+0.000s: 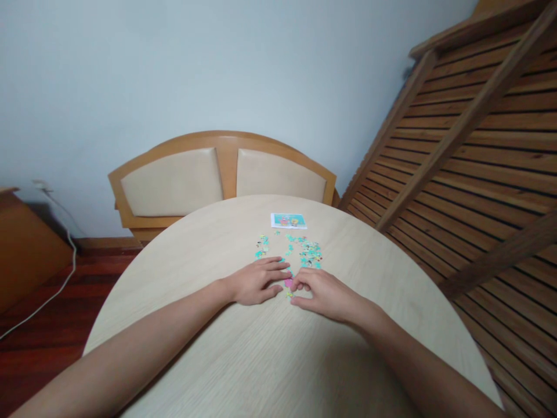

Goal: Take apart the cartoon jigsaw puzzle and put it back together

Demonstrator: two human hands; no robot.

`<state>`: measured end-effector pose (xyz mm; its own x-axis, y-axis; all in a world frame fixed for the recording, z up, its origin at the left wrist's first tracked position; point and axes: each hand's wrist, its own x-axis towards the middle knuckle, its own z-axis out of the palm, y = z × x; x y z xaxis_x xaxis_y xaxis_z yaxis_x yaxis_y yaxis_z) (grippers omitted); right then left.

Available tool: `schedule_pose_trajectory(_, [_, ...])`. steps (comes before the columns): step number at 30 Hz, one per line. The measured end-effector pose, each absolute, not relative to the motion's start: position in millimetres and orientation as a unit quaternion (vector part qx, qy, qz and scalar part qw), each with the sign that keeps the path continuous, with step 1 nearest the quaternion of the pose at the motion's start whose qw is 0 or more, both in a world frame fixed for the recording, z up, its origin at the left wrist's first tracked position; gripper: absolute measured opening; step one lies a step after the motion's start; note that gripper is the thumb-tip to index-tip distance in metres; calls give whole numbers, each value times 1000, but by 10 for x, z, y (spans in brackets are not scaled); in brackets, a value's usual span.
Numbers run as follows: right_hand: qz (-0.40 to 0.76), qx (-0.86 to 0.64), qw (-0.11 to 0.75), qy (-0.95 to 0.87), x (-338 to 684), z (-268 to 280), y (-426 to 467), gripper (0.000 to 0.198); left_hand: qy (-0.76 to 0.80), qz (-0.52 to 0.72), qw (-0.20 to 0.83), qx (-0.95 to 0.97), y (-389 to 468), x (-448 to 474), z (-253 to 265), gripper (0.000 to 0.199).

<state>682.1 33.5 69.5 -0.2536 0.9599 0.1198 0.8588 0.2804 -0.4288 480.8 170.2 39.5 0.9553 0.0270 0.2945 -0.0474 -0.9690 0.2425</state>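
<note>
My left hand (pixel 261 280) lies flat on the table with its fingers spread, the fingertips beside a small cluster of jigsaw pieces. Across from it, my right hand (pixel 324 292) rests with its fingers curled and its thumb apart from them. Pink jigsaw pieces (pixel 288 283) lie between the two hands, right at the curled fingers of the right one. A yellow-green piece (pixel 289 295) lies close to the right thumb. Part of the cluster is hidden under the fingers.
Loose turquoise jigsaw pieces (pixel 310 252) are heaped beyond my right hand, with a smaller group (pixel 261 247) beyond the left. A picture card (pixel 289 221) lies farther back on the round table (pixel 209 360). Behind stands a padded headboard (pixel 174 183); wooden slats (pixel 470 151) lean at right.
</note>
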Motion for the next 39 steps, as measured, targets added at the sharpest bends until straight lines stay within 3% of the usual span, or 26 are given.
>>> schedule_pose_trajectory(11, [141, -592, 175, -774, 6903, 678, 363, 4, -3, 150, 129, 980, 1712, 4788, 384, 44])
schedule_pose_trajectory(20, [144, -596, 192, -767, 6985, 682, 364, 24, 0, 141, 117, 983, 1711, 4775, 381, 44])
schedule_pose_trajectory(25, [146, -581, 197, -776, 6974, 691, 365, 16, -1, 139, 116, 983, 1711, 4775, 389, 44])
schedule_pose_trajectory(39, [57, -555, 122, -821, 6910, 807, 357, 14, -4, 148, 128, 981, 1699, 4775, 403, 42])
